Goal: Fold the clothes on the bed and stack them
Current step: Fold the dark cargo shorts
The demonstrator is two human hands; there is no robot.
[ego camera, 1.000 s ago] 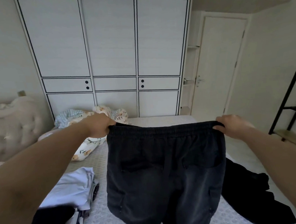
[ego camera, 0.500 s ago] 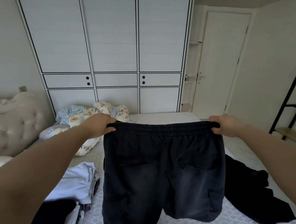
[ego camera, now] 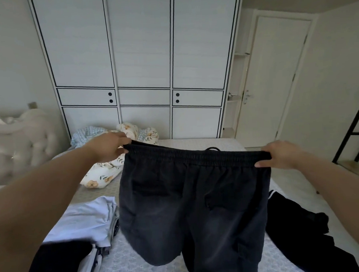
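I hold up dark grey shorts by the elastic waistband, spread wide above the bed. My left hand pinches the waistband's left end and my right hand pinches its right end. The legs hang down, the left one swung up shorter than the right. On the bed at lower left lies a stack of folded clothes: a pale blue piece and a black piece. A loose black garment lies crumpled on the bed at the right, partly hidden behind the shorts.
A flowered quilt and a checked cloth are bunched at the far left of the bed. A padded headboard is on the left. A white wardrobe stands behind the bed, a door and a black ladder frame at the right.
The shorts have swung, the left leg lifting and the waistband tilting with its left end higher. Both hands keep their hold on the waistband.
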